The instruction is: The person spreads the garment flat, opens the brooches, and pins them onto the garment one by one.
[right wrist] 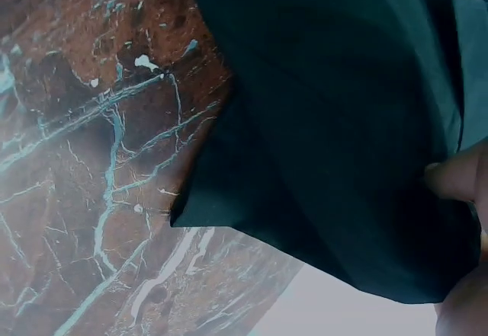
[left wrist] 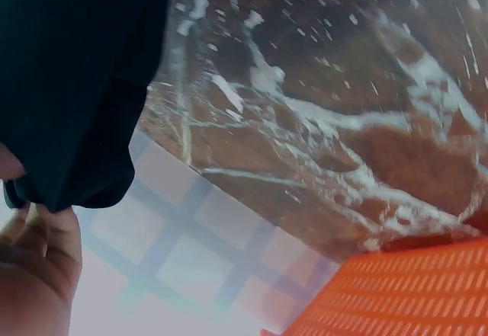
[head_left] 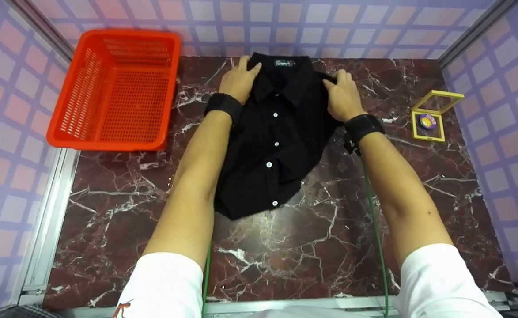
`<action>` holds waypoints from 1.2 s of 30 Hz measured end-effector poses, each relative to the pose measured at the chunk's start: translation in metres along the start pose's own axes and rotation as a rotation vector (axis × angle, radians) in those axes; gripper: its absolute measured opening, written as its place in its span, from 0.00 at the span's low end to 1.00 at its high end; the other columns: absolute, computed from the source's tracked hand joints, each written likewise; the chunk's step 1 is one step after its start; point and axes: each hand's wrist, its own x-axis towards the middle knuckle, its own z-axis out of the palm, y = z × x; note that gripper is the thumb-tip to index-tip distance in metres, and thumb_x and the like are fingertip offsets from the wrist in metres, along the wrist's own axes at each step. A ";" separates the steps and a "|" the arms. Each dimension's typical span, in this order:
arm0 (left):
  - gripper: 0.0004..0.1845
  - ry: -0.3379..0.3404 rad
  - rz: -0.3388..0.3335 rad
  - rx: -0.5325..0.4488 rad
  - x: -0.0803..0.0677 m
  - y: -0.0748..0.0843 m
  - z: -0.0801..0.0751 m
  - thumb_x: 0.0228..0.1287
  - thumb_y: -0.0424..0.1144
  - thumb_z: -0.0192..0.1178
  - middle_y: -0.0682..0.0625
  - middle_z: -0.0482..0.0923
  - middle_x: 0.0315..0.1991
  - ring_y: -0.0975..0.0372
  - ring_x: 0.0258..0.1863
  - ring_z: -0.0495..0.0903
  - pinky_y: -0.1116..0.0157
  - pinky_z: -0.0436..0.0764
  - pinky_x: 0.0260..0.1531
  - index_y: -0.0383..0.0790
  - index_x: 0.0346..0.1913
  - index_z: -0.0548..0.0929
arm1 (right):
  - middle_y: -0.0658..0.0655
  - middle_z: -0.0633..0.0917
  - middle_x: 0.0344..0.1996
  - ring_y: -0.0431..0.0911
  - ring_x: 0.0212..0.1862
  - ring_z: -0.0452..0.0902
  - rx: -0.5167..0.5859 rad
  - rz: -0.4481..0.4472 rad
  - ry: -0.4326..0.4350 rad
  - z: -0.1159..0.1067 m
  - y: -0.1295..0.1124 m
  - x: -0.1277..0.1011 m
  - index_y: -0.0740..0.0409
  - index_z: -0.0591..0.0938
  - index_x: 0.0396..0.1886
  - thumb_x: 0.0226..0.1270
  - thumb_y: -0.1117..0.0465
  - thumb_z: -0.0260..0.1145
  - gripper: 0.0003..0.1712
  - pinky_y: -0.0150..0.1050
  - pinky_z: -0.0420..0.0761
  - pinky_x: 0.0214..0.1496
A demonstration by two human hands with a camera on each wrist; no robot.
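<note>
A black button-up shirt (head_left: 259, 150) with a collar and white buttons lies front up on the marble-patterned table, its lower part slanting toward the near left. My left hand (head_left: 239, 81) pinches the shirt at the shoulder beside the collar; in the left wrist view the fingers (left wrist: 61, 244) grip the cloth's edge. At the other shoulder my right hand (head_left: 343, 95) pinches the cloth between thumb and fingers. The right wrist view shows the thumb (right wrist: 454, 177) on the dark fabric, with the sleeve hanging beside it. Most fingertips are hidden behind the cloth.
A red plastic basket (head_left: 166, 110) stands at the back left. On the right sits a small yellow-framed case (head_left: 429, 138) with its lid up and a purple round item (head_left: 428, 121) inside. Checkered walls (head_left: 285, 26) enclose the table (head_left: 329, 256). Green cables (head_left: 376, 229) run from both wrists.
</note>
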 end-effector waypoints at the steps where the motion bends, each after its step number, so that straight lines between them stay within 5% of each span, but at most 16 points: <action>1: 0.36 0.020 -0.012 0.012 0.000 0.000 0.003 0.71 0.20 0.50 0.32 0.54 0.74 0.41 0.52 0.78 0.50 0.79 0.49 0.44 0.78 0.61 | 0.75 0.70 0.54 0.70 0.54 0.66 -0.020 0.001 -0.009 0.002 -0.001 0.001 0.72 0.76 0.64 0.65 0.71 0.56 0.27 0.62 0.70 0.55; 8: 0.20 0.191 -0.168 -0.007 0.001 -0.004 0.017 0.73 0.22 0.44 0.32 0.63 0.64 0.46 0.37 0.83 0.52 0.83 0.37 0.33 0.64 0.72 | 0.76 0.69 0.54 0.70 0.54 0.66 -0.133 0.022 -0.060 0.012 -0.009 0.004 0.75 0.72 0.66 0.64 0.70 0.57 0.29 0.61 0.71 0.54; 13: 0.16 0.262 -0.146 0.073 0.001 -0.008 0.029 0.74 0.24 0.42 0.34 0.73 0.56 0.44 0.40 0.83 0.50 0.83 0.40 0.26 0.50 0.81 | 0.75 0.69 0.55 0.69 0.55 0.65 -0.183 0.037 -0.072 0.021 -0.013 0.006 0.76 0.70 0.67 0.69 0.70 0.54 0.27 0.60 0.70 0.55; 20: 0.17 0.032 -0.126 0.109 -0.001 -0.004 0.047 0.74 0.23 0.44 0.37 0.64 0.69 0.42 0.55 0.77 0.49 0.77 0.51 0.27 0.49 0.85 | 0.76 0.65 0.63 0.68 0.59 0.63 -0.239 0.114 -0.136 0.040 -0.021 0.001 0.74 0.68 0.70 0.65 0.67 0.56 0.33 0.59 0.68 0.57; 25: 0.18 -0.057 -0.132 0.118 -0.004 -0.001 0.055 0.77 0.26 0.42 0.37 0.57 0.73 0.42 0.58 0.74 0.50 0.76 0.53 0.23 0.59 0.79 | 0.73 0.67 0.62 0.66 0.57 0.64 -0.231 0.158 -0.056 0.048 -0.028 0.000 0.74 0.70 0.68 0.65 0.68 0.58 0.31 0.57 0.68 0.55; 27: 0.18 -0.014 -0.166 0.082 -0.005 -0.003 0.056 0.78 0.25 0.42 0.38 0.58 0.73 0.43 0.55 0.76 0.50 0.77 0.53 0.23 0.62 0.76 | 0.73 0.68 0.62 0.66 0.56 0.65 -0.232 0.174 -0.010 0.050 -0.029 0.000 0.75 0.70 0.67 0.69 0.69 0.54 0.28 0.56 0.68 0.55; 32: 0.18 0.182 -0.313 -0.198 -0.008 -0.011 0.053 0.81 0.32 0.40 0.45 0.66 0.69 0.46 0.50 0.80 0.52 0.79 0.50 0.33 0.61 0.77 | 0.72 0.67 0.64 0.65 0.57 0.65 -0.223 0.222 0.019 0.053 -0.031 -0.001 0.74 0.68 0.69 0.76 0.68 0.42 0.26 0.56 0.67 0.56; 36: 0.15 0.193 -0.318 -0.243 -0.014 -0.019 0.051 0.78 0.30 0.45 0.45 0.68 0.67 0.47 0.52 0.81 0.53 0.79 0.52 0.35 0.53 0.83 | 0.72 0.64 0.68 0.66 0.60 0.64 -0.219 0.264 -0.032 0.054 -0.030 -0.003 0.71 0.65 0.72 0.75 0.67 0.45 0.28 0.56 0.67 0.58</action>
